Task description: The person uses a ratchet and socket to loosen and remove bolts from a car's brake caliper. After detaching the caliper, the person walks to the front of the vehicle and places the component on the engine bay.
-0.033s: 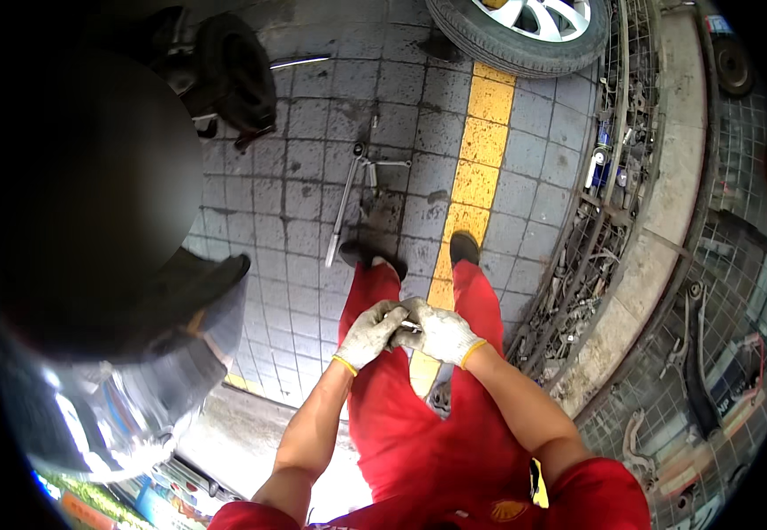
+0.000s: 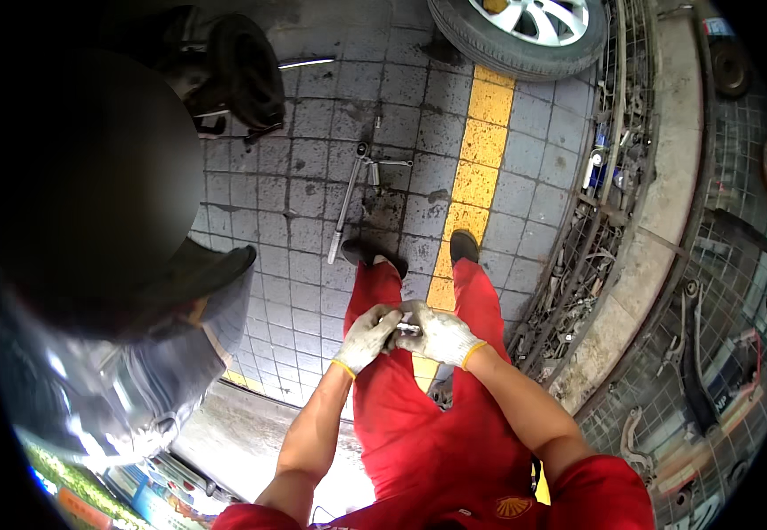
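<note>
Both my hands wear off-white work gloves with yellow cuffs and meet in front of my red trousers. My left hand has its fingers curled in against the right. Closed beside it, my right hand grips a small shiny metal piece. Fingers cover most of the piece, so its kind and whether both hands grip it are unclear. Beyond my shoes, a long-handled wrench lies on the tiles, its head by a shorter ratchet-like tool. A small metal piece, perhaps a socket, lies farther off.
A wheel with tyre lies at the far right. Left of me stand a vehicle's shiny body panel and a dark hub assembly. To the right runs a metal grating holding many parts, beside a concrete curb.
The view has shifted very slightly. My hands stay together, and a little more of the shiny metal piece shows between them.
</note>
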A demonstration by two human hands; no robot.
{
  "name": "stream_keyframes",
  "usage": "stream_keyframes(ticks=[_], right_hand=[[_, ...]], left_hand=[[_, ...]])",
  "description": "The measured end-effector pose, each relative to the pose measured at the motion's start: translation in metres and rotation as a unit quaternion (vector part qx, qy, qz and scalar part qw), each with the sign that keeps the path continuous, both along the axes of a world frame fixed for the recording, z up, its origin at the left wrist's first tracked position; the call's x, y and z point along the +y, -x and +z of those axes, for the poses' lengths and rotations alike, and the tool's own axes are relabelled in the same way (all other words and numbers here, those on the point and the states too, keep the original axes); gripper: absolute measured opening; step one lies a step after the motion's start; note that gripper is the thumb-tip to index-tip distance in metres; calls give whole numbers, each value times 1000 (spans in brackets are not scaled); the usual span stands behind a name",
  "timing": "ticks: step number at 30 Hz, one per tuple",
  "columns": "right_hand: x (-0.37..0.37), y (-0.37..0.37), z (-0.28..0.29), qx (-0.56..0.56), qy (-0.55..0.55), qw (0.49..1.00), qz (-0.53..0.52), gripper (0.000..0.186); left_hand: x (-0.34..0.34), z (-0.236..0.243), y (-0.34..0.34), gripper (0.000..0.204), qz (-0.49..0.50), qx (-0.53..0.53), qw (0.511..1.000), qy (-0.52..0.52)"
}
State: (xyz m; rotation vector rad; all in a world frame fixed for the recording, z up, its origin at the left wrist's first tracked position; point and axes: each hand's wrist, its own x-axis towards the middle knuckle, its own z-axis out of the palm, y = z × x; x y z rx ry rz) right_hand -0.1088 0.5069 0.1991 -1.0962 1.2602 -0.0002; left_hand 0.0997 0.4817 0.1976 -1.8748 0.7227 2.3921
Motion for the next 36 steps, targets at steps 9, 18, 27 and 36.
stream_keyframes(ticks=[9, 18, 27, 36], right_hand=[[54, 48, 98, 167, 36, 984, 41, 60], [89, -62, 178, 218, 158, 962, 37, 55], [190, -431, 192, 98, 161, 892, 412, 59], [201, -648, 235, 189, 211, 862, 420, 74]], left_hand=[[175, 167, -141, 28, 179, -88, 977, 82], [441, 204, -314, 41, 115, -228, 966, 42], [721, 213, -439, 46, 250, -273, 929, -19], [768, 190, -569, 38, 336, -261, 904, -37]])
